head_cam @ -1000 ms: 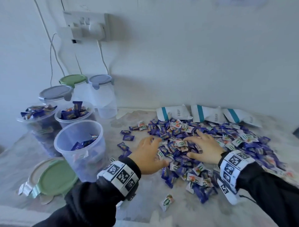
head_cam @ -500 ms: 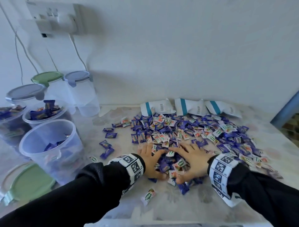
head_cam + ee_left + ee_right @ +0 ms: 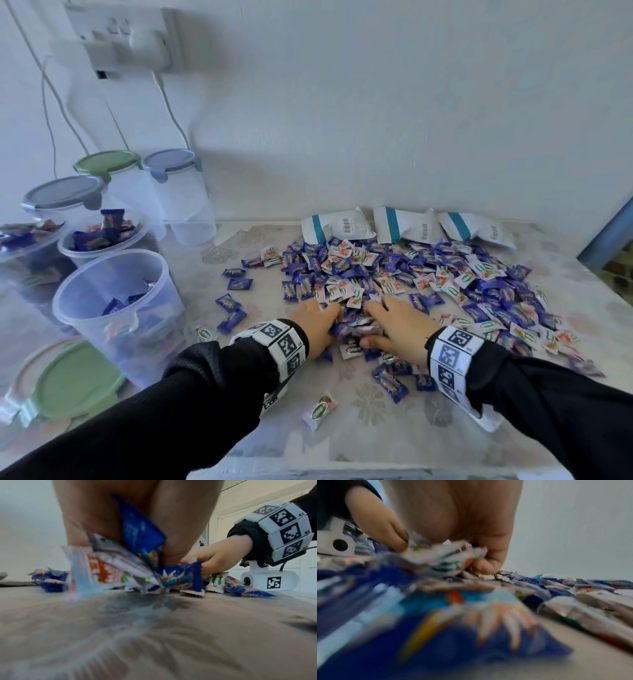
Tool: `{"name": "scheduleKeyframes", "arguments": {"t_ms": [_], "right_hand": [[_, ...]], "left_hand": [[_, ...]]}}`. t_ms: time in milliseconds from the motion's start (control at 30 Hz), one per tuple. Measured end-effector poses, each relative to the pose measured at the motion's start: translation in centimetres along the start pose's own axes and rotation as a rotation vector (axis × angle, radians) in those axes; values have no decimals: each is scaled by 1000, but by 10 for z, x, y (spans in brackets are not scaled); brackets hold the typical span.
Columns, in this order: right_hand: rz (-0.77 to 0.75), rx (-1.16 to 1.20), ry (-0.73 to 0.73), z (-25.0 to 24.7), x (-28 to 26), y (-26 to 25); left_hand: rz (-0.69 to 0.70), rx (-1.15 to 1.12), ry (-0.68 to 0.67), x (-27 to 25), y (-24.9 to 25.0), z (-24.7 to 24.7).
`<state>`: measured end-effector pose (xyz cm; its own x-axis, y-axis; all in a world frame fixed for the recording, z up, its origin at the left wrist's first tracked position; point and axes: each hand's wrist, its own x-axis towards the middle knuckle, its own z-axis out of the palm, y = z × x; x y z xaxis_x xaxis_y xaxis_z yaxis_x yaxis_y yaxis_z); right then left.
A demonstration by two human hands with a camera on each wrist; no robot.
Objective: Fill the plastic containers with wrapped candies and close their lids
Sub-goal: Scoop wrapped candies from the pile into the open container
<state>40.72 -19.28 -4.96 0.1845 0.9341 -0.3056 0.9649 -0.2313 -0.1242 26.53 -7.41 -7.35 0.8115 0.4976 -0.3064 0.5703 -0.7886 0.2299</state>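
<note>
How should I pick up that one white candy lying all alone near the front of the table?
Pinch the white candy across its plump middle, coming straight down from above. It lies flat on the table with bare space around it, and its crimped ends look thin and slippery.

From my remote station I find almost nothing legible. The white bags with teal stripes at the back of the table carry printed barcodes, but the digits are too small to make out; the rightmost bag shows a few dark characters I cannot resolve. The white candy wrappers bear a green oval logo with lettering too blurred to read. The blue candy wrappers show a colourful burst graphic, no readable word. The wristbands carry square black-and-white coded markers, not text.
</note>
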Motion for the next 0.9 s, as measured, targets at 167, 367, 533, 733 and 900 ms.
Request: {"name": "scheduleKeyframes", "arguments": {"t_ms": [167, 367, 533, 733, 900], "right_hand": [[36, 138, 99, -7, 11, 0], [58, 384, 243, -15, 18, -8], [3, 433, 314, -35, 23, -29], [-77, 466, 327, -43, 41, -46], [-162, 445, 321, -45, 47, -60]], "left_hand": [[19, -128, 111, -1, -8, -13], [35, -334, 330, -13, -24, -43], [130, -533, 686, -55, -24, -94], [245, -440, 1084, -140, -45, -138], [102, -491, 1121, -165, -92, -129]]}}
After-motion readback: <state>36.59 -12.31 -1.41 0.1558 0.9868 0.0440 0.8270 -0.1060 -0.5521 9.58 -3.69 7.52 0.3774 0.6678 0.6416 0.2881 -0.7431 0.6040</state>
